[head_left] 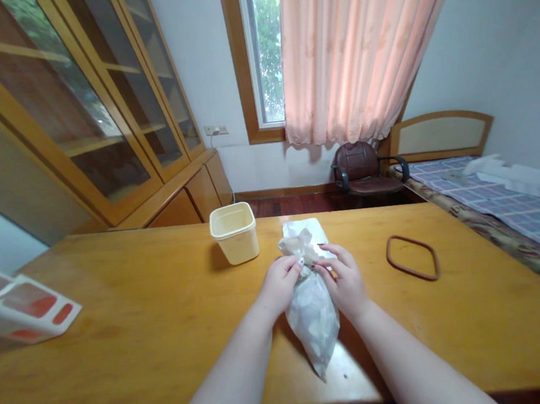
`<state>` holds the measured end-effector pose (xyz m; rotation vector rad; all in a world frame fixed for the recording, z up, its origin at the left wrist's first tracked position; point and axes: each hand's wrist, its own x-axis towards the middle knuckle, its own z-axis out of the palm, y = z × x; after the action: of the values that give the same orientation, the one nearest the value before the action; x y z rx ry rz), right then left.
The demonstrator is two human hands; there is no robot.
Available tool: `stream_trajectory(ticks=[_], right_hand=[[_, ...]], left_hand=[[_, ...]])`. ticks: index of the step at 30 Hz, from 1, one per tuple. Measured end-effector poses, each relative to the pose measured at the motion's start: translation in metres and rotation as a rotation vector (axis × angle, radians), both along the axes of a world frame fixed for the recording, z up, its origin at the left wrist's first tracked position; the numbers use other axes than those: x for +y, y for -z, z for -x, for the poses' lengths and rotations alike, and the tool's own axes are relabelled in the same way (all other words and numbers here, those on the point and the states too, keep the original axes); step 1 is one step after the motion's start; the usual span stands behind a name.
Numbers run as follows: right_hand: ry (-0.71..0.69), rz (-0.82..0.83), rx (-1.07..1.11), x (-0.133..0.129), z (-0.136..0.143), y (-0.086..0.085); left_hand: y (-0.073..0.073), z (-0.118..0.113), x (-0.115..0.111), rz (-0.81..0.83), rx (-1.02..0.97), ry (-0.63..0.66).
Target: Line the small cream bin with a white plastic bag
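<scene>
Toward the near edge of the wooden table (171,360), roughly midway along it, we hold a pale plastic bag (314,319), its body plump and its pointed bottom aimed at that edge. Our left hand (279,284) is narrowed, thumb and fingertips pinching the bag's gathered neck; our right hand (346,281) pinches the same neck from the other side, its fingers curved. Beyond our fingertips the bunched top spreads in front of a flat white piece (318,228), which lies toward the far edge. We cannot tell whether the bag's underside touches the table. Near the far edge, to the bag's left, we have an open-topped cream plastic bin (238,244), upright. Toward the right edge we see a brown rounded-rectangular ring (435,262) lying flat, and at the left edge a white-and-red plastic container (9,319).
</scene>
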<state>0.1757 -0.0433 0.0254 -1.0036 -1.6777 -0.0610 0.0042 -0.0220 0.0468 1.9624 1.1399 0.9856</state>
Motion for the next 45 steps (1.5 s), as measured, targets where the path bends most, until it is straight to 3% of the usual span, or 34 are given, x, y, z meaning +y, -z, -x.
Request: stream_trajectory(ticks=[8, 12, 21, 28, 35, 39, 45], right_hand=[[0.106, 0.045, 0.150, 0.003, -0.005, 0.001], [0.170, 0.106, 0.236, 0.007, -0.008, 0.000], [-0.040, 0.068, 0.029, 0.002, -0.009, -0.005], [-0.014, 0.090, 0.007, 0.004, -0.005, -0.002], [0.004, 0.133, 0.189, 0.000, -0.005, -0.003], [0.035, 0.204, 0.396, 0.007, -0.007, 0.000], [-0.062, 0.379, 0.695, 0.019, -0.013, 0.009]], left_hand=[[0.006, 0.007, 0.005, 0.006, -0.023, -0.117], [0.008, 0.009, 0.009, -0.004, -0.037, -0.116], [0.001, 0.004, 0.003, -0.003, -0.051, -0.063], [-0.001, 0.003, 0.002, -0.037, 0.006, -0.068], [0.002, 0.008, 0.007, -0.047, 0.017, -0.014], [0.005, 0.010, 0.010, -0.059, 0.037, -0.038], [0.009, 0.008, 0.010, -0.008, 0.018, -0.067]])
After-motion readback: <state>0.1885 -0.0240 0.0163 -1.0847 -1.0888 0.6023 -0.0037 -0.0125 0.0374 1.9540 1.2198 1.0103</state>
